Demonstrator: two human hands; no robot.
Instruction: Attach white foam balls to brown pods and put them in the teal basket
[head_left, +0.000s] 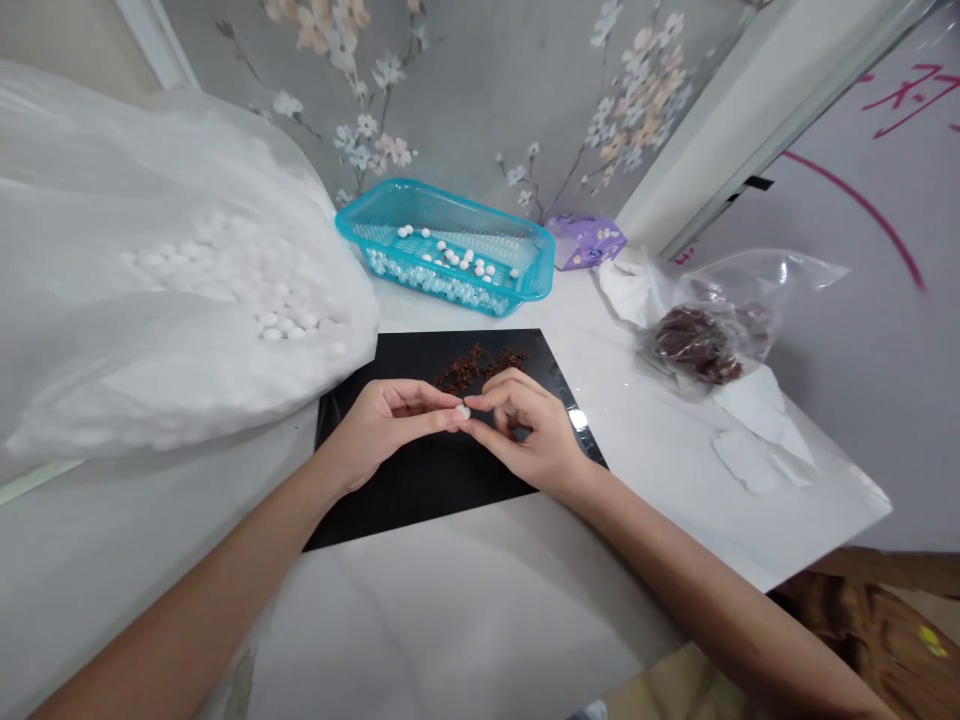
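My left hand (pixel 390 425) and my right hand (pixel 529 435) meet over a black mat (pixel 420 480) on the white table. Between the fingertips of both hands sits a small white ball (pixel 463 411); the left thumb and forefinger pinch it and the right fingertips press against it. The other right fingers are curled in. Just beyond my hands a small heap of dark red-brown bits (pixel 476 367) lies on the mat.
A turquoise basket (pixel 536 262) with several white balls stands at the back. A big white plastic bag (pixel 150 300) full of white balls fills the left. A clear bag of brown bits (pixel 705 340) and a purple packet (pixel 589 240) lie to the right.
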